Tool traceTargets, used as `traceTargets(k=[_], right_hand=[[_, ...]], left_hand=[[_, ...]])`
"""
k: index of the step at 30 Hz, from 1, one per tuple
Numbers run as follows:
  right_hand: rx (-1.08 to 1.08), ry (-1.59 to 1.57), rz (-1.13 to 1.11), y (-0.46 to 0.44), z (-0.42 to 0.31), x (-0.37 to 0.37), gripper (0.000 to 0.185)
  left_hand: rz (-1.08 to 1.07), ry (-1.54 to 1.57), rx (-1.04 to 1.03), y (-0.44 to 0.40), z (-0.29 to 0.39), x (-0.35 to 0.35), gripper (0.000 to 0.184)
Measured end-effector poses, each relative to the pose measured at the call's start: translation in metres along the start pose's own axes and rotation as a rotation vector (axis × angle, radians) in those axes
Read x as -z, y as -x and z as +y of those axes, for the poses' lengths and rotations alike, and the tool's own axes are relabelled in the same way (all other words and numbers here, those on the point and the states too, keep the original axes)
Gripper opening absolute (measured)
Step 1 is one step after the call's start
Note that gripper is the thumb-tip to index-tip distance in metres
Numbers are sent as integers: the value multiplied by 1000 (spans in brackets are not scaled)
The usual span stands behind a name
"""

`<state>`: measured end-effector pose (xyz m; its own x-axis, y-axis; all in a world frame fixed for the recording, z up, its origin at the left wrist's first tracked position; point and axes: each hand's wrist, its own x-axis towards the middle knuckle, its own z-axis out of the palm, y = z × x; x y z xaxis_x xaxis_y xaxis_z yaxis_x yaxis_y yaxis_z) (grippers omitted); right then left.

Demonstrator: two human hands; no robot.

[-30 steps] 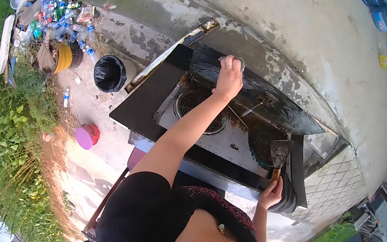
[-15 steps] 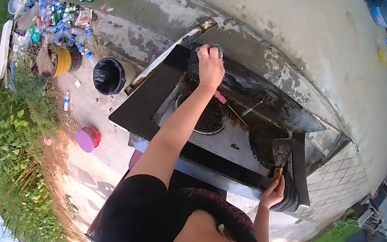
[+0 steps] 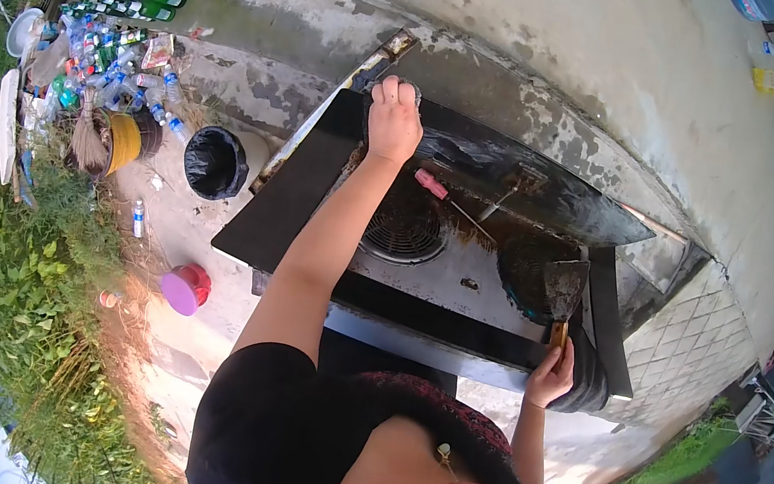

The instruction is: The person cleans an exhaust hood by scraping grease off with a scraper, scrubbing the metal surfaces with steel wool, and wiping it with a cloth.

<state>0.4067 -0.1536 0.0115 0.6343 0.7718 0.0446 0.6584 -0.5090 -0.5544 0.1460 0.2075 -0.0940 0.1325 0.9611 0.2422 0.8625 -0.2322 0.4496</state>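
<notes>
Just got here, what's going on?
A person is working over a black-framed appliance with both hands. The left hand grips a grey pad, mostly hidden by the fingers, at the left end of the raised dark panel. The right hand holds a scraper by its wooden handle, blade pointing away from the body. A pink-handled tool lies inside, and brown grime marks the interior.

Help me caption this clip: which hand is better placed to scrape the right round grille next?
Probably the right hand: it holds the putty knife, whose blade is near that round grille. The left hand grips a scouring pad farther off, by the dark panel.
</notes>
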Motion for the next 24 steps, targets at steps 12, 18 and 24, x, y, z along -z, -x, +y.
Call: traceTargets(k=[12,18,24], right_hand=[[10,-10,33,1,11,-4,24],[27,-27,51,-2,0,-3,24],[-36,15,24,3,15,-2,25]], left_hand=[[-90,-101,-353,-5,-3,3,15],[-147,-154,-341,-1,52,-18,13],[-250,-141,-522,0,54,-16,12]])
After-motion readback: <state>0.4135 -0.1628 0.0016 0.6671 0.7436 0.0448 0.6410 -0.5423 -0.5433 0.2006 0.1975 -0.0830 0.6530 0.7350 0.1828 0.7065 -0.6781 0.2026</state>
